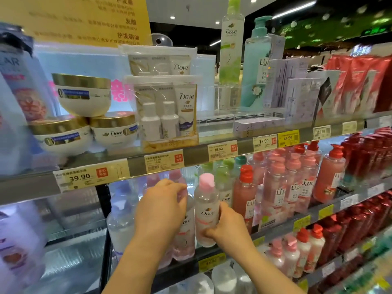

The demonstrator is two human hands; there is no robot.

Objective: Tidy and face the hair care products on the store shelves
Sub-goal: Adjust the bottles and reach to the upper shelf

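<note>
Clear glossy plastic is seen in the pink-capped Dove bottle (206, 211). The white Dove jars (83, 96) are finished in smooth gloss, lids in brushed gold metallic. Travel kits (167, 112) are sealed in transparent, wrinkled film. The shelf edge (191, 154) looks matt grey metal; price tags (79, 177) are printed paper.

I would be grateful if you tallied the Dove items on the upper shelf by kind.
Gold-lidded jars: 3
Travel kits in clear pouches: 2
Tall green bottle: 1
Total: 6
</note>
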